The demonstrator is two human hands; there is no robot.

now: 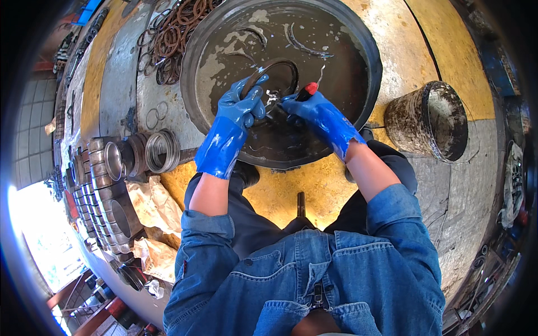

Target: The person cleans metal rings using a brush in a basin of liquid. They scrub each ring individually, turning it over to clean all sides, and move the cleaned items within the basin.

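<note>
Both my hands wear wet blue rubber gloves over a wide round dark basin [193, 95] of murky liquid. My left hand [240, 107] is closed on the left side of a dark ring [290, 68], which stands tilted above the liquid. Close by on the right, my right hand [309, 109] grips a tool with a red and black handle [307, 91]; the handle's end sticks up out of the fist. A shiny metal part shows between the hands, against the ring's lower side. Other curved ring edges [305, 50] break the liquid's surface farther back.
Left of the basin lie a heap of rusty rings [178, 36], a stack of thin metal rings [162, 151] and rows of metal cylinders [103, 179] beside brown paper [154, 204]. A stained bucket [403, 120] tips on its side at right. My knees flank the basin's near edge.
</note>
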